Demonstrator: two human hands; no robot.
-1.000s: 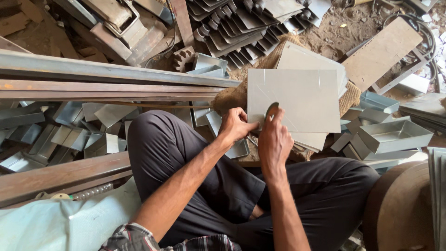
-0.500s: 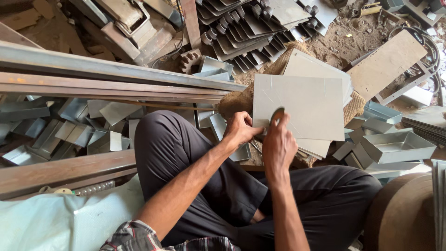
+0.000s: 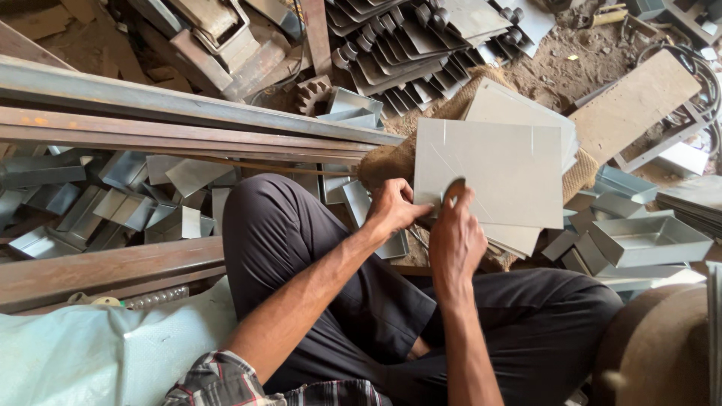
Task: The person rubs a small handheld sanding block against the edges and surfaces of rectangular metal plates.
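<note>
Left hand: we see our left hand (image 3: 391,210) at the near left corner of the grey metal sheet (image 3: 492,169). The fingers are curled shut and pinch the sheet's edge.
Right hand: our right hand (image 3: 455,237) is just beside the left one, at the near edge of the sheet. The fingers are closed on a small grey tool (image 3: 453,188). We cannot tell what kind of tool it is.
Metal sheet: it is flat and square-cornered. It lies on top of more sheets (image 3: 526,113) like it, on brown sacking (image 3: 391,162), in front of our knees.
Legs: we sit cross-legged in dark trousers (image 3: 301,248).
Left side: long rusty steel bars (image 3: 173,124) lie across the floor, with small bent metal pieces (image 3: 128,210) under them.
Right side: shallow metal trays (image 3: 647,240) sit near the sheets.
Far side: dark bent plates (image 3: 406,53) are stacked in a row, and a gear wheel (image 3: 312,94) lies beside them.
</note>
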